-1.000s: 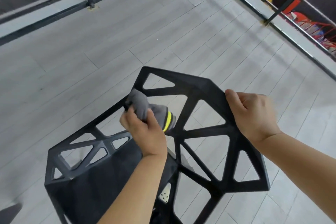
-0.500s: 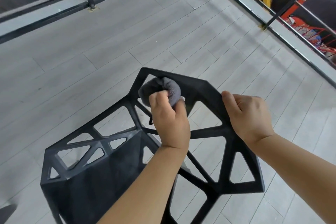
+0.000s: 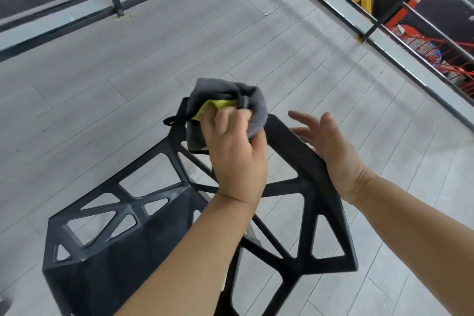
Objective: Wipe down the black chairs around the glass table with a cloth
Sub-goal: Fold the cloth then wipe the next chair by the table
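Gripping cloth (image 3: 254, 108) on chair (image 3: 289, 136) top: left hand (image 3: 233, 156); right hand (image 3: 333, 151) released, just beside.

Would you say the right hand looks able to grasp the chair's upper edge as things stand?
Probably yes: the right hand is open, holds nothing and sits right beside the black chair's upper right edge, nothing between them. The left hand and grey cloth work further left.

Matt black plastic chair (image 3: 164, 259) — soft grey cloth (image 3: 230, 95).
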